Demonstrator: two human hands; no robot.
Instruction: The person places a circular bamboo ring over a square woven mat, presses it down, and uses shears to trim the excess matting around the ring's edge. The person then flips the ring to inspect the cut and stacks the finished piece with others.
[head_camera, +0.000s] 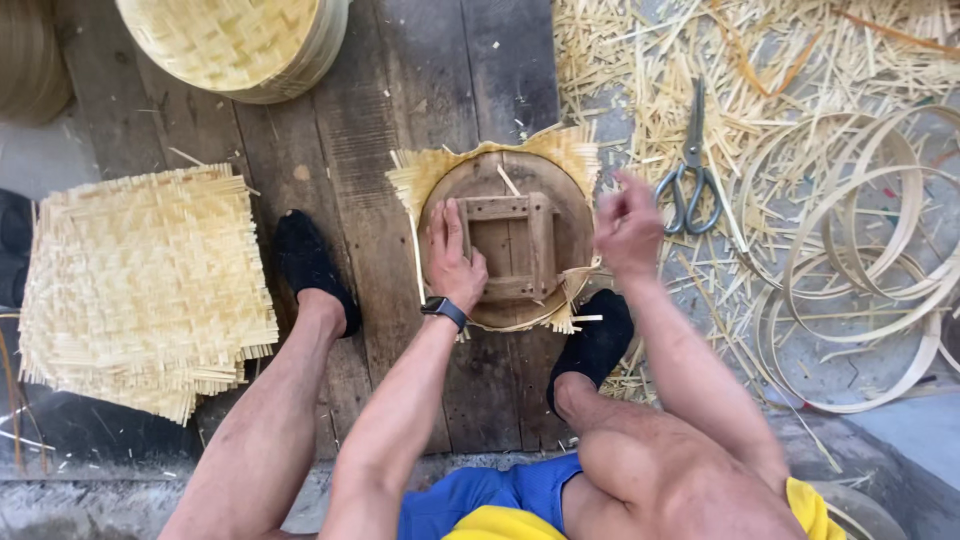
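Bare knees and blue shorts fill the bottom edge, with 2 black-shod feet planted on the plank floor (330, 150) below. Far left lies a stack of square woven bamboo mats (140, 290); above it, at the top edge, rests a pile of round woven trays (235, 40). Between the feet sits a round wooden form (575, 225) with a square wooden frame (510, 245) on top, pressing one woven mat (420, 175) whose frayed edges stick out all round. The left hand (452, 260) lies flat and spread on the frame's left side, bearing down rather than gripping. The right hand (628, 228) hovers just off the form's right edge, fingers loosely curled and blurred; whether it pinches a strip I cannot tell. Right of it lie scissors (690, 180) among splinters, then coiled bamboo hoops (870, 250). This looks like the shaping step: the mat is clamped, its edge untrimmed. Next calls for steady downward pressure while the free hand works the rim.
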